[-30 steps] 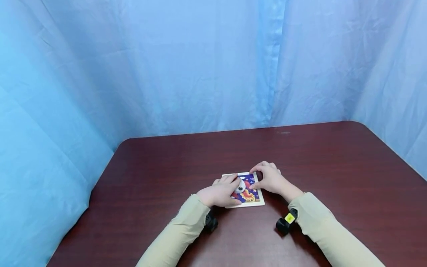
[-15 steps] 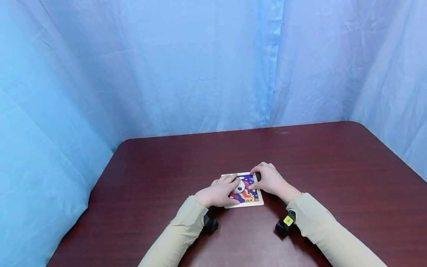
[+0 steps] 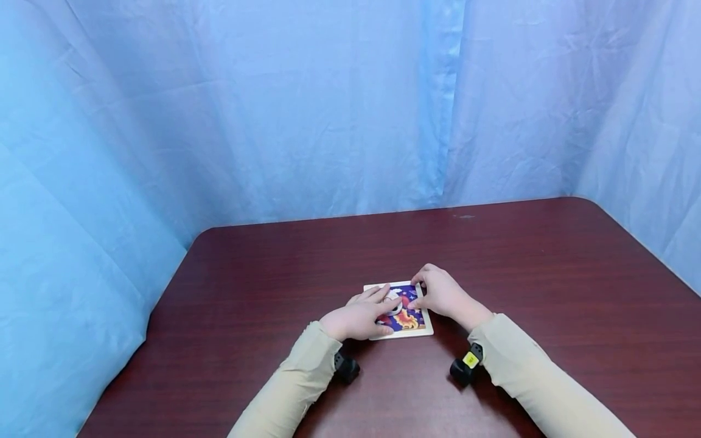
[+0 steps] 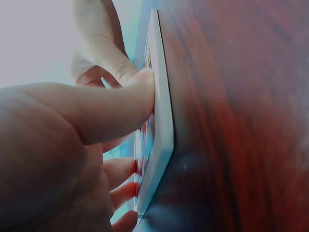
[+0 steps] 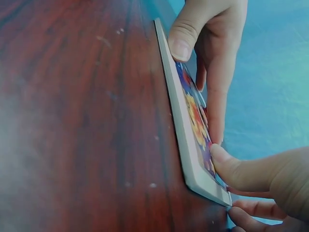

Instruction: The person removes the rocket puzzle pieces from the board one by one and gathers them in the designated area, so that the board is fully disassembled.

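A flat picture board [image 3: 408,320] with a pale raised border and a colourful space scene lies on the table. My left hand [image 3: 358,313] rests across its left part, fingers spread and fairly straight. The left thumb [image 4: 140,96] presses near the near border in the left wrist view. My right hand [image 3: 445,295] grips the right side: its thumb [image 5: 231,166] is on the picture, and the other fingers are bent at the outer edge in the right wrist view. Much of the picture's left half is hidden under my left hand.
The dark red-brown wooden table [image 3: 274,267] reaches back to a light blue curtain [image 3: 328,121], which also hangs along both sides. A black camera [image 3: 346,368] sits at the left wrist, and another black camera [image 3: 462,371] at the right.
My left index finger has shifted slightly to the right over the white round shape in the picture. The right hand and the board have stayed nearly where they were.
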Motion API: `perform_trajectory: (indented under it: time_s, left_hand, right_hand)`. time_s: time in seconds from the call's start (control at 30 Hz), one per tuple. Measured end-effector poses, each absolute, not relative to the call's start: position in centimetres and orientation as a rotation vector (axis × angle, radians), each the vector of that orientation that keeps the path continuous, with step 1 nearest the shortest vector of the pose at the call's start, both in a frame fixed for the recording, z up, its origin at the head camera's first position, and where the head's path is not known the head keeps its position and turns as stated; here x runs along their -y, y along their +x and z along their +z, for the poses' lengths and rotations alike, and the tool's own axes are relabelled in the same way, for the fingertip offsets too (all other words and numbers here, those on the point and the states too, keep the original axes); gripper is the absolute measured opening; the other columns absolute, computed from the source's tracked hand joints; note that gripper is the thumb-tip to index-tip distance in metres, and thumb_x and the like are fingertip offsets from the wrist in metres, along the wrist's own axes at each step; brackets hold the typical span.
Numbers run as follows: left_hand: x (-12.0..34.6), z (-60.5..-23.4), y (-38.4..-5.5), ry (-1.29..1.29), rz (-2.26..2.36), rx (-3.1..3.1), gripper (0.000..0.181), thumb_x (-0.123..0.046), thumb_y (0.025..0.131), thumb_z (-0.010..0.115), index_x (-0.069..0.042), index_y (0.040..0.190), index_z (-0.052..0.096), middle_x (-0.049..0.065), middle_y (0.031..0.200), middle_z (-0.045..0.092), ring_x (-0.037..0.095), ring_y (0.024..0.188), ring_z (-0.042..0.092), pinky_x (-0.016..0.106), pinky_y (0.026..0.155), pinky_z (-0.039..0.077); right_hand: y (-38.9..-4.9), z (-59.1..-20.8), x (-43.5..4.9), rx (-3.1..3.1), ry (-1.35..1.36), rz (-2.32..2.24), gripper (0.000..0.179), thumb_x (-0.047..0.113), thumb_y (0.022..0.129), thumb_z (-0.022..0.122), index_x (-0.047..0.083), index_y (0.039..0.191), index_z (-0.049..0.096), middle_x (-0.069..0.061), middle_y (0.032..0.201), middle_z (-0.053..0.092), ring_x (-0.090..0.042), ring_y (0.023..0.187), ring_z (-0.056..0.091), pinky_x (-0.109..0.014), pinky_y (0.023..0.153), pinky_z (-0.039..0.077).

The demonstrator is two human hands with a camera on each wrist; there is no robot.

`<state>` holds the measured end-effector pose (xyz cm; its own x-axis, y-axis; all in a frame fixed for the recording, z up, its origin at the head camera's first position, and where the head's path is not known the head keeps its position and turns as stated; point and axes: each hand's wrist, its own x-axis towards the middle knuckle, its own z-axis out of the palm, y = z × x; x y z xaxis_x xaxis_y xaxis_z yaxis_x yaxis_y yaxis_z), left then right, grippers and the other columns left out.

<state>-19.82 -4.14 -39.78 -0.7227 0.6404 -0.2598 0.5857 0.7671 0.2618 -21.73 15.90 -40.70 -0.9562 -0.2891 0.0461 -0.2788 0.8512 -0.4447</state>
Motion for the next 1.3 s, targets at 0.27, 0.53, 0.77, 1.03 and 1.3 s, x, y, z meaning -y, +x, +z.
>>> perform_trajectory:
  time_s: [0.27,0.53,0.77,1.03,1.3]
  left_hand:
    - [4.0,-39.6,-19.6,0.932,0.216,-2.639,0.064,-0.034,0.09,0.062,-0.028,0.148,0.034,0.005,0.158,0.02,0.025,0.145,0.02,0.044,0.113,0.024]
    - [4.0,-39.5,-19.5,0.939,0.199,-2.65,0.064,-0.034,0.09,0.062,-0.027,0.147,0.035,0.006,0.158,0.021,0.026,0.144,0.022,0.044,0.114,0.024]
    - [3.9,-39.6,-19.5,0.933,0.182,-2.655,0.064,-0.034,0.09,0.062,-0.028,0.148,0.034,0.006,0.158,0.021,0.028,0.143,0.023,0.045,0.113,0.024]
    - [3.8,-39.6,-19.7,0.972,0.176,-2.625,0.065,-0.032,0.091,0.061,-0.024,0.149,0.032,0.006,0.158,0.019,0.024,0.145,0.018,0.044,0.114,0.024]
    - [4.3,-39.6,-20.1,1.045,0.233,-2.565,0.061,-0.028,0.093,0.059,-0.021,0.148,0.034,0.006,0.159,0.018,0.021,0.146,0.014,0.041,0.116,0.019]
  right_hand:
    - [-22.8,-40.7,-16.1,-2.91,-0.486,-0.652,0.039,0.025,0.071,0.083,0.004,0.097,0.062,-0.009,0.096,0.053,-0.022,0.085,0.05,-0.039,0.083,0.048]
    - [-23.0,-41.0,-16.1,-2.872,-0.479,-0.675,0.04,0.026,0.072,0.082,0.004,0.097,0.059,-0.011,0.098,0.052,-0.026,0.092,0.046,-0.042,0.085,0.045]
    - [-22.8,-41.0,-16.2,-2.868,-0.471,-0.724,0.041,0.025,0.072,0.083,0.005,0.096,0.057,-0.011,0.099,0.052,-0.027,0.094,0.046,-0.043,0.086,0.045]
    - [-23.2,-41.5,-17.0,-2.813,-0.527,-0.882,0.042,0.02,0.07,0.084,0.006,0.095,0.054,-0.006,0.086,0.055,-0.016,0.073,0.048,-0.029,0.066,0.043]
    - [-23.1,-41.7,-17.5,-2.802,-0.568,-0.978,0.037,0.017,0.072,0.082,0.007,0.094,0.053,-0.004,0.082,0.055,-0.014,0.07,0.048,-0.027,0.064,0.042]
